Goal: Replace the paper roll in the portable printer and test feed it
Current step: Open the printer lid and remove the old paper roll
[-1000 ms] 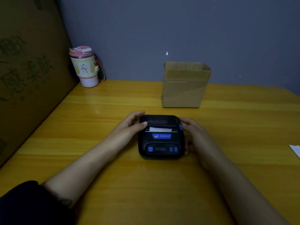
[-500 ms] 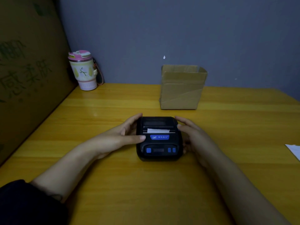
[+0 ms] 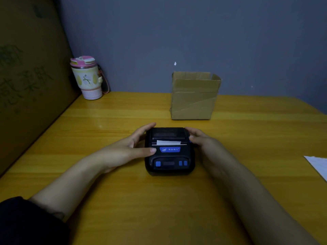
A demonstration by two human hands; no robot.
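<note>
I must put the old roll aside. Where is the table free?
Free: between tumbler and cardboard box; right of the box, behind the paper sheet; the near table between the forearms. Crowded: around the printer, left hand and right hand flanking it.

There is one view only, from a wide-angle camera worn on the person's head. It looks forward and down across the yellow tabletop (image 3: 247, 138) toward the grey wall (image 3: 194, 32) at its far edge. Both forearms enter from the bottom edge and meet near the middle of the frame, where the left hand (image 3: 131, 149) and right hand (image 3: 205, 147) sit on either side of the printer (image 3: 169, 156); this is the nearest and best-centred part of the scene. The cardboard box (image 3: 192, 99) stands farther back, just right of centre. The wide lens bends the left side, where a cardboard panel (image 3: 26, 85) leans inward. With no second view, nothing is shared.
</note>
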